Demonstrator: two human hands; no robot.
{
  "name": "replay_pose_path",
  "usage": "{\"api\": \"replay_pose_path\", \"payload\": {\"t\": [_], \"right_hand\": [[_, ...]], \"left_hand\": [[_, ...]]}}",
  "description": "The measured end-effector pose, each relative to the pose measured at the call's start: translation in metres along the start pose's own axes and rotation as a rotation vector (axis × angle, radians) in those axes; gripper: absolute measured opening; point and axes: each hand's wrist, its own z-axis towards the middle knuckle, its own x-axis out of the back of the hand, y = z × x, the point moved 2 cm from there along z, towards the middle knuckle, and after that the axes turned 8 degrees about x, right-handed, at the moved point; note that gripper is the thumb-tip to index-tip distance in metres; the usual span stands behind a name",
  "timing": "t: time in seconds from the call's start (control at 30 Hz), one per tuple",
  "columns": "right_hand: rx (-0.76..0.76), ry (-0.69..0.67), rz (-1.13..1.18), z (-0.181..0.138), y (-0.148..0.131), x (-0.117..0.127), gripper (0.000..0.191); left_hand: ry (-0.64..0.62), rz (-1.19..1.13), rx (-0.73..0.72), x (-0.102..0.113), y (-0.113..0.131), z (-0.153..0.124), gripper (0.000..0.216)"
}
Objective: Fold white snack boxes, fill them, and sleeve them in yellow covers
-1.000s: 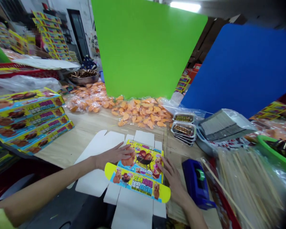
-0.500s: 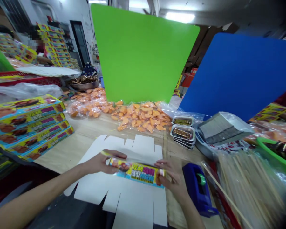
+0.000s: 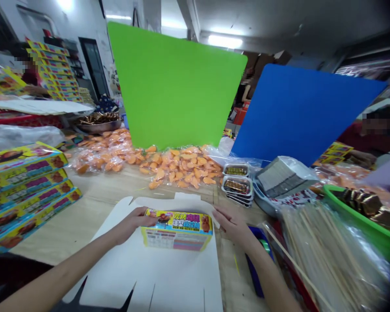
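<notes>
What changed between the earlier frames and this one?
The printed carton, flat on the white card at first, is now folded into a box shape; the left hand grips its left end, the right hand is at the other. The orange pieces, green board and blue board stayed put.

Left hand [image 3: 137, 222] grips the box's [image 3: 178, 229] left end; right hand [image 3: 233, 224] at its right; forearms [image 3: 76, 269] slant inward.

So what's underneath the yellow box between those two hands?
Flat white cardboard. The box covers part of it, so whatever lies right beneath cannot be seen.
</notes>
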Motion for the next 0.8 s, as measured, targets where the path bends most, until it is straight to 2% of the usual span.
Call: {"api": "replay_pose_path", "payload": {"t": [0.1,0.2,0.37,0.5,0.6,0.7,0.77,0.8], "right_hand": [[-0.122,-0.165,0.135,0.004,-0.002,-0.002,0.042],[-0.192,-0.217,0.247,0.004,0.000,-0.004,0.040],[-0.215,-0.218,0.290,-0.002,0.001,-0.007,0.047],[-0.132,-0.148,0.292,-0.011,0.009,-0.019,0.053],[-0.051,-0.057,0.228,-0.021,0.020,-0.028,0.051],[0.022,-0.037,0.097,-0.029,0.027,-0.034,0.054],[0.097,-0.003,-0.053,-0.030,0.029,-0.035,0.056],[0.133,0.042,-0.140,-0.030,0.029,-0.035,0.054]], "left_hand": [[0.001,0.014,0.000,0.000,0.000,0.001,0.021],[-0.024,0.022,0.000,0.000,-0.002,0.002,0.026],[-0.038,0.018,-0.008,0.002,-0.004,0.002,0.030],[-0.042,-0.006,-0.030,-0.001,-0.005,-0.001,0.032],[0.044,-0.060,-0.115,-0.006,-0.010,-0.003,0.042],[0.203,-0.083,-0.325,-0.004,-0.011,-0.006,0.060],[0.299,0.065,-0.430,0.005,-0.005,-0.010,0.057],[0.337,0.202,-0.467,0.011,0.001,-0.013,0.049]]}}
